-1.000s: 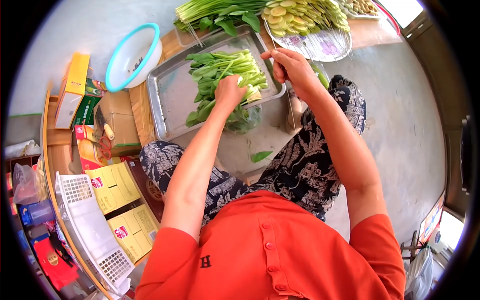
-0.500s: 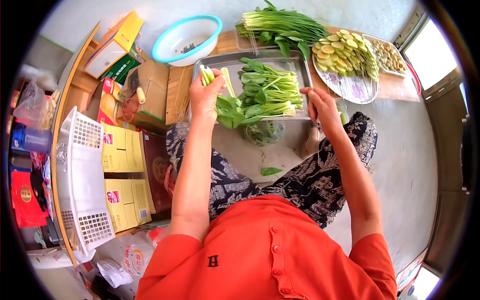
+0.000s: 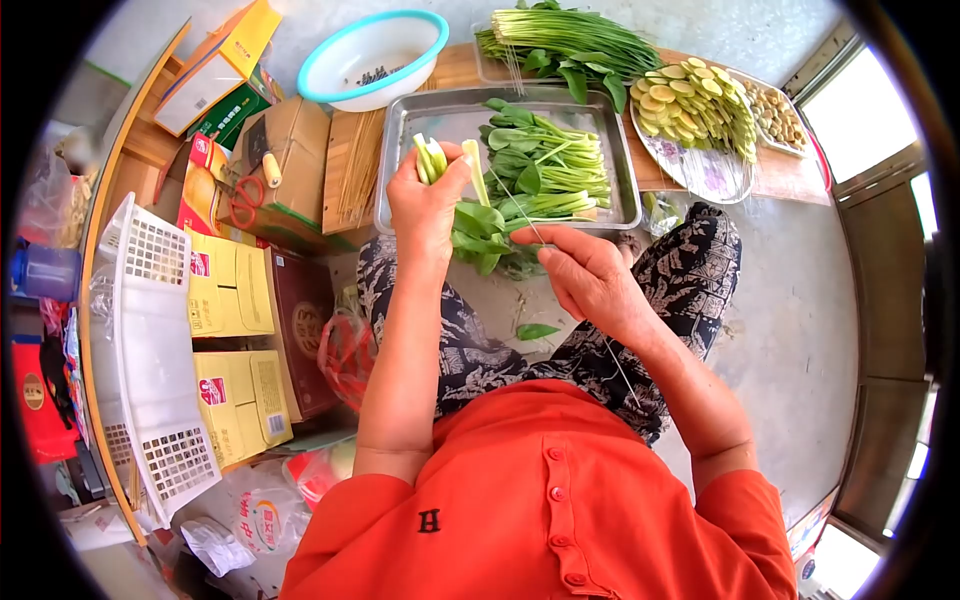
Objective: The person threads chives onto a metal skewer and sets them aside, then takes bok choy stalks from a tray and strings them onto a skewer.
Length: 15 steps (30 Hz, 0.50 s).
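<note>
In my left hand (image 3: 425, 200), fingers closed, is a small bunch of leafy greens (image 3: 481, 228), pale cut stalks up and leaves hanging down. My right hand (image 3: 590, 275) pinches a long thin skewer (image 3: 515, 205). Its upper end reaches the stalks by my left hand; whether it pierces them I cannot tell. The lower end runs back under my right wrist toward my knee. Behind both hands a metal tray (image 3: 632, 190) holds a pile of leafy greens (image 3: 555, 165), stalks pointing right.
Bare skewers (image 3: 358, 165) lie left of the tray. Farther back are a blue-rimmed basin (image 3: 440, 45), long green stems (image 3: 570, 45) and a plate (image 3: 700, 178) of sliced vegetable skewers. Boxes (image 3: 230, 290) and a white basket (image 3: 150, 340) stand left. A loose leaf (image 3: 537, 331) lies on the floor.
My right hand has moved left from the tray's right edge, bringing the skewer up to the greens. My left hand has shifted slightly right, still gripping the bunch.
</note>
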{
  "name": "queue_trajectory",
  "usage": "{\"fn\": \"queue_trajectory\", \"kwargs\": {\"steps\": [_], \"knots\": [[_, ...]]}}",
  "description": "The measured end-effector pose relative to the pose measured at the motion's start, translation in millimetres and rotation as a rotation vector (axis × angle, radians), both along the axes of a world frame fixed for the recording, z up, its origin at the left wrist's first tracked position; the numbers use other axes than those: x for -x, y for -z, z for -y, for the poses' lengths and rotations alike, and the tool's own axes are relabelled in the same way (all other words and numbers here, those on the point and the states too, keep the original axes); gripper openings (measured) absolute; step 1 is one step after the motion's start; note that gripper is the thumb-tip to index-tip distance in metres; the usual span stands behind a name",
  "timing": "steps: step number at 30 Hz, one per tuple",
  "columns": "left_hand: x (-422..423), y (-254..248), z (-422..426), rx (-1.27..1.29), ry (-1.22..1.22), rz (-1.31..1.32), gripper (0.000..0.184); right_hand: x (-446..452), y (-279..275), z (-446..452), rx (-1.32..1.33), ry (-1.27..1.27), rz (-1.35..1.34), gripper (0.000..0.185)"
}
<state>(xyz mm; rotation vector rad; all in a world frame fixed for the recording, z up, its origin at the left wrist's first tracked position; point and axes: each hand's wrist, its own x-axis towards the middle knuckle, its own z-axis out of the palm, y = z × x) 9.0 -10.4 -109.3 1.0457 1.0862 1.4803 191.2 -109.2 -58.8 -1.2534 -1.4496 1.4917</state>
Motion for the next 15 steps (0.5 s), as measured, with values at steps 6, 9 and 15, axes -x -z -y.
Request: {"fn": "queue_trajectory", "kwargs": {"steps": [6, 9, 15], "knots": [[1.7, -5.2, 8.3, -0.050, 0.005, -0.011, 0.016, 5.9, -3.2, 2.6, 0.007, -0.003, -0.015, 0.028], [2.6, -6.5, 10.5, -0.056, 0.007, -0.030, 0.016, 10.2, -0.3, 3.4, -0.014, -0.004, 0.000, 0.029], [1.0, -15.5, 17.4, -0.029, 0.000, 0.006, 0.009, 15.4, -1.4, 4.3, -0.018, 0.007, 0.011, 0.030]]}}
